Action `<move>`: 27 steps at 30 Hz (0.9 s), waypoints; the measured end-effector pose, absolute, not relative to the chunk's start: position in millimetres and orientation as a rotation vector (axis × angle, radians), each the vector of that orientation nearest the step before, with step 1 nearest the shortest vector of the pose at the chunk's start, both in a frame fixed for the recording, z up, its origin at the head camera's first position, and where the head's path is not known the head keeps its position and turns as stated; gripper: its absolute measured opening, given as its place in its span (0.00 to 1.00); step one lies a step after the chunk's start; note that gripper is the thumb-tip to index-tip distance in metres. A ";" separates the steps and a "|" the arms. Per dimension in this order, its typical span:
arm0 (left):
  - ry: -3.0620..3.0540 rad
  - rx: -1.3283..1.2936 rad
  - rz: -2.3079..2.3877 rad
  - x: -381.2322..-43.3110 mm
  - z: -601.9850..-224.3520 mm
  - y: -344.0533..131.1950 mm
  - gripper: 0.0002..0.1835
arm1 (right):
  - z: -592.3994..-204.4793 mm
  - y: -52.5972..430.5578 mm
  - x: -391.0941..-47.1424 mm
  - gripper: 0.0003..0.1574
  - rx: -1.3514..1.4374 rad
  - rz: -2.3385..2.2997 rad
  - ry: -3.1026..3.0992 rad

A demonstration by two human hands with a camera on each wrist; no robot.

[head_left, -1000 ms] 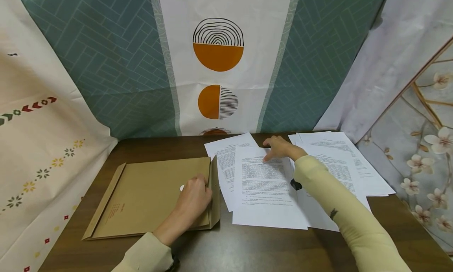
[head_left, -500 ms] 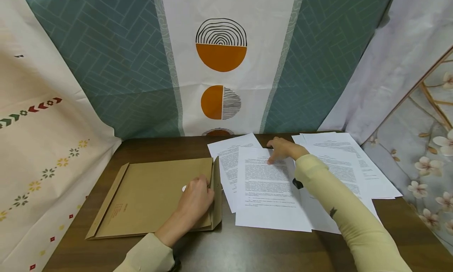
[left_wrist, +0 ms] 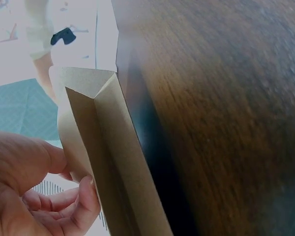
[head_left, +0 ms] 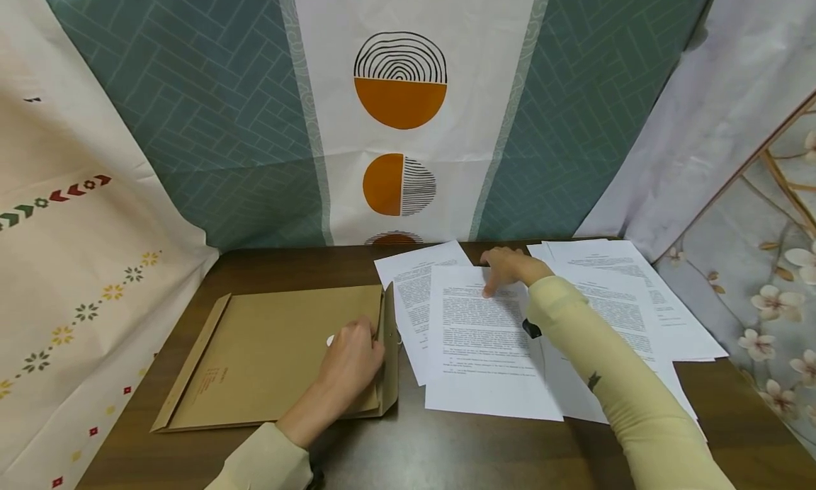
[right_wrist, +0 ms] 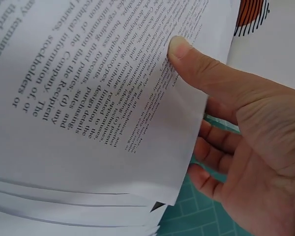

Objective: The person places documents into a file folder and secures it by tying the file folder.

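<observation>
A brown paper envelope [head_left: 274, 348] lies on the dark wooden table, its flap end [head_left: 390, 355] facing right. My left hand [head_left: 350, 359] grips the edge of its mouth. In the left wrist view, the thumb and fingers pinch one wall of the envelope [left_wrist: 123, 162], and the mouth gapes. Beside it on the right lies a printed sheet [head_left: 487, 369], overlapping other pages. My right hand [head_left: 506, 269] holds that sheet by its far edge. In the right wrist view, the thumb lies on the printed face of the sheet [right_wrist: 113, 162], with the fingers partly hidden behind it.
Another printed page [head_left: 411, 281] lies partly under the held sheet. More pages [head_left: 663, 292] overlap at the right, partly covered by the right forearm. Bare table [head_left: 472, 454] shows in front. A patterned cloth [head_left: 408, 143] hangs behind, and cloths hang at both sides.
Both hands keep their holds with almost no movement. A page corner under the right forearm now reaches farther toward the front right. The head view has shifted slightly.
</observation>
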State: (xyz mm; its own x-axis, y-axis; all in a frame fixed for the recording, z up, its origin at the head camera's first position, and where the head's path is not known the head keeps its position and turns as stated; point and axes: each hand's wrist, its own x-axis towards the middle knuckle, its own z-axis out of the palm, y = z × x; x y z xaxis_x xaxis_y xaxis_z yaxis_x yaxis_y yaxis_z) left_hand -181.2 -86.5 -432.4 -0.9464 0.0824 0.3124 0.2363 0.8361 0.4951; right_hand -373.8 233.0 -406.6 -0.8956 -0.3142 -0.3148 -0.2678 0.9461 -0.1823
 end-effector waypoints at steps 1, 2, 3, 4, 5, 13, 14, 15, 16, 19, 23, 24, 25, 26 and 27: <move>-2.739 -0.240 -0.790 -181.2 -432.0 -86.2 0.06 | -406.2 233.7 -373.5 0.50 -0.429 -0.188 2.762; -2.741 -0.236 -0.789 -181.3 -431.6 -86.0 0.06 | -406.3 234.4 -373.9 0.49 -0.434 -0.178 2.771; -2.744 -0.231 -0.789 -181.7 -431.4 -85.8 0.06 | -406.9 235.2 -374.4 0.48 -0.437 -0.169 2.779; -2.745 -0.228 -0.790 -181.8 -430.7 -85.7 0.06 | -407.3 235.8 -374.8 0.48 -0.437 -0.169 2.783; -2.743 -0.230 -0.793 -181.8 -430.3 -85.5 0.06 | -407.9 236.4 -374.9 0.47 -0.431 -0.173 2.786; -2.739 -0.232 -0.800 -181.0 -431.5 -84.1 0.07 | -411.3 239.8 -370.6 0.47 -0.407 -0.298 2.802; -2.734 -0.233 -0.801 -180.3 -431.3 -83.8 0.07 | -411.6 239.5 -370.3 0.45 -0.408 -0.314 2.812; -2.727 -0.238 -0.796 -180.1 -431.6 -83.7 0.07 | -411.8 239.2 -370.1 0.43 -0.407 -0.332 2.824; -2.723 -0.243 -0.792 -179.8 -431.8 -83.6 0.07 | -412.0 238.9 -369.9 0.39 -0.404 -0.355 2.836; -2.718 -0.252 -0.790 -178.6 -431.7 -83.3 0.07 | -411.8 239.3 -369.4 0.25 -0.433 -0.452 2.862; -2.720 -0.257 -0.791 -177.8 -431.9 -83.5 0.07 | -407.1 239.7 -368.3 0.13 -0.516 -0.595 2.876; -2.721 -0.255 -0.791 -177.7 -432.1 -83.6 0.07 | -404.9 239.5 -367.9 0.12 -0.531 -0.620 2.874; -2.721 -0.255 -0.792 -177.7 -432.1 -83.8 0.07 | -402.1 238.9 -367.4 0.11 -0.545 -0.633 2.879; -2.723 -0.254 -0.792 -177.6 -432.2 -84.1 0.07 | -399.4 238.4 -366.9 0.11 -0.555 -0.641 2.883; -2.722 -0.253 -0.794 -177.5 -432.1 -84.3 0.07 | -396.5 238.4 -366.3 0.11 -0.568 -0.644 2.882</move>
